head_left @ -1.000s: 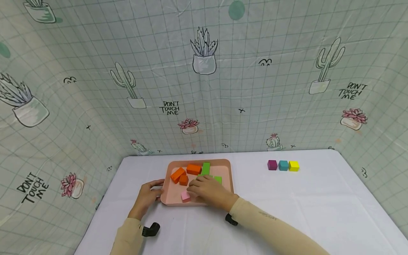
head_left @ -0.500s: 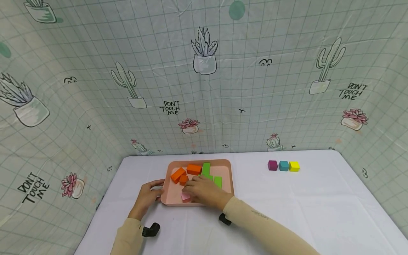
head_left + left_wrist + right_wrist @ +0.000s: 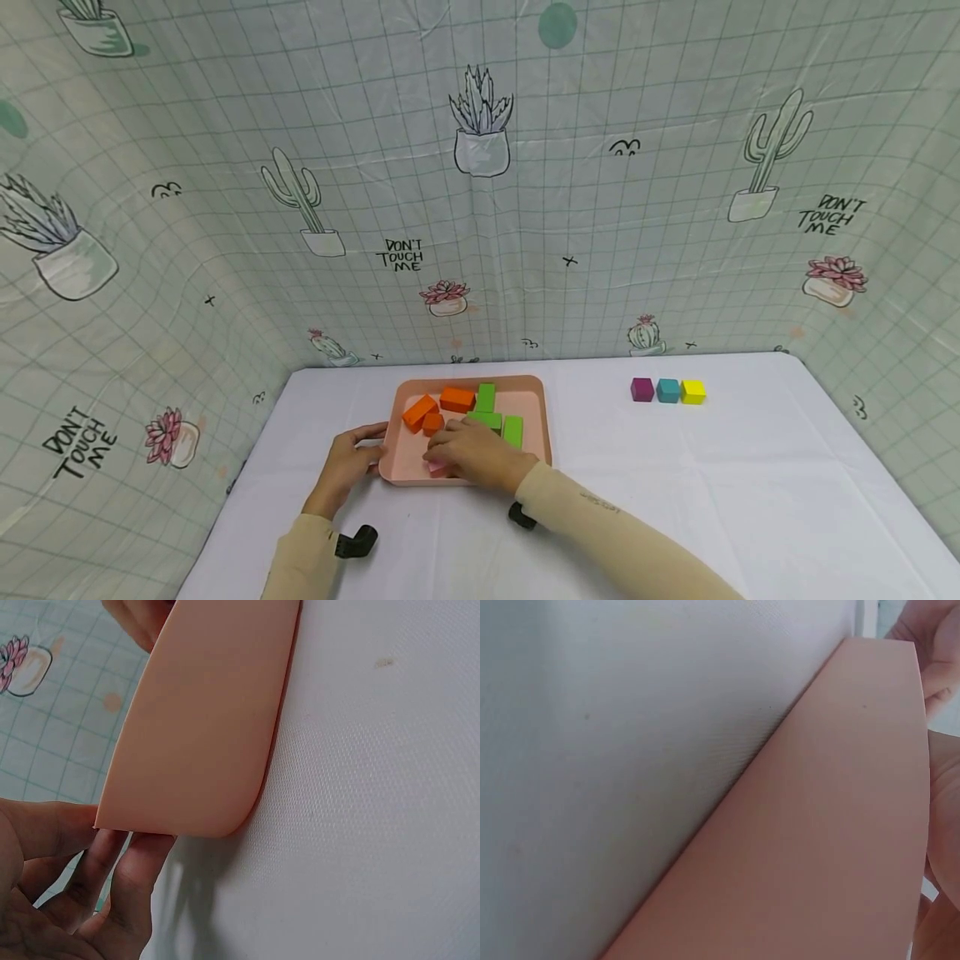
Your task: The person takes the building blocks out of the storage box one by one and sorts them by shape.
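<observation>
A screened-off tabletop booth, resembling a small filming set: a table covered in white (image 3: 750, 483) is enclosed on the far, left and right sides by creased pale cloth (image 3: 570, 192) printed with grid lines, potted cacti (image 3: 300, 208) and "DON'T TOUCH ME" lettering (image 3: 399, 256). Black devices (image 3: 356, 542) sit at the person's wrists. The cloth hides what building surrounds it.

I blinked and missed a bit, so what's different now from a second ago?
The right hand moved left and now covers most of the pink block; whether it holds it is hidden. More of the green blocks shows. The left hand stayed at the tray's left end, and the purple cube, teal cube and yellow cube haven't moved.
</observation>
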{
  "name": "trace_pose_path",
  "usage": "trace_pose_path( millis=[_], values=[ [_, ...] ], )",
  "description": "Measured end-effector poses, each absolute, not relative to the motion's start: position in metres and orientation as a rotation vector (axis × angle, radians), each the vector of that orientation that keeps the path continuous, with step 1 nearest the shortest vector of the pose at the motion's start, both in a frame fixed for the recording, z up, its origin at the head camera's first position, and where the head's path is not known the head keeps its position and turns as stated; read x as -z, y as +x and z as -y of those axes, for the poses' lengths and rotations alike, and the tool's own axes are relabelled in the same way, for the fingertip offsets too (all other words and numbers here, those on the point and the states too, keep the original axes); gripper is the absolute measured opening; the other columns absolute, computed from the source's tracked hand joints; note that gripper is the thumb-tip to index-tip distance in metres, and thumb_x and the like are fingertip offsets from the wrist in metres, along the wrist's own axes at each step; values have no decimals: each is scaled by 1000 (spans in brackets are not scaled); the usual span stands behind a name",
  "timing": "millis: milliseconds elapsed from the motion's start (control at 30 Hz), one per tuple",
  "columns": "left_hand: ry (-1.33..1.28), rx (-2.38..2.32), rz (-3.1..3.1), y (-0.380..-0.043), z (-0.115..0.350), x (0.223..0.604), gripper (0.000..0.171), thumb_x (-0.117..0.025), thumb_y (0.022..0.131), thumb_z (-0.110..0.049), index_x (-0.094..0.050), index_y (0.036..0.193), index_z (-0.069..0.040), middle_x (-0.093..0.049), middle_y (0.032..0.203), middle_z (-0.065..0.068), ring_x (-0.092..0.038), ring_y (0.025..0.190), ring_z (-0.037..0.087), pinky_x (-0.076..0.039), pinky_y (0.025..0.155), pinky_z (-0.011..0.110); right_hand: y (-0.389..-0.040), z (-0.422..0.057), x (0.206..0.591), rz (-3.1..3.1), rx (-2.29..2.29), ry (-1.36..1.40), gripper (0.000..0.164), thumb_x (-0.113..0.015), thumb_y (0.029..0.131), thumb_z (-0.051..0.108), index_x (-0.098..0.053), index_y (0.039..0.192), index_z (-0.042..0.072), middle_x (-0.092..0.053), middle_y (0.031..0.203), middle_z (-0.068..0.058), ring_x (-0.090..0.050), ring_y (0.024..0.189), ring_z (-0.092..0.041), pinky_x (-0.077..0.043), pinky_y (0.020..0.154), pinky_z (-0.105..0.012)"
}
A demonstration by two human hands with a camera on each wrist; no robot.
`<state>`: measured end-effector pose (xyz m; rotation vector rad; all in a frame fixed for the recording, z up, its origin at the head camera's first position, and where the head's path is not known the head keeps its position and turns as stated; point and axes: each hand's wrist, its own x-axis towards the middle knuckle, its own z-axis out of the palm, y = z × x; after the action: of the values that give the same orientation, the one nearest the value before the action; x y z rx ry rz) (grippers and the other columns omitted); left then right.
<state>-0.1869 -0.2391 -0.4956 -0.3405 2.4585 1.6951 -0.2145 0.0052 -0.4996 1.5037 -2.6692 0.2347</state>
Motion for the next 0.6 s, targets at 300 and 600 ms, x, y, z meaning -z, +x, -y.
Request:
trace_pose_path(
  millis=[300,600],
  values=[
    [-348,-1673,-2462,-187,239,496,42,-60,98,4,-64,139,6,-62,134,27,-63,84,17,-55,67,24,-216,-3,501,2689,-260,1490,28,-77,98,28,-79,125,22,-76,119,11,-62,119,-12,-49,104,-25],
    [-346,-1663,-2458,-187,240,495,41,-60,99,3,-63,140,6,-61,135,27,-63,85,17,-55,68,24,-219,-17,500,2573,-329,1492,25,-82,95,26,-80,118,17,-77,110,6,-63,108,-16,-51,101,-27]
  ],
)
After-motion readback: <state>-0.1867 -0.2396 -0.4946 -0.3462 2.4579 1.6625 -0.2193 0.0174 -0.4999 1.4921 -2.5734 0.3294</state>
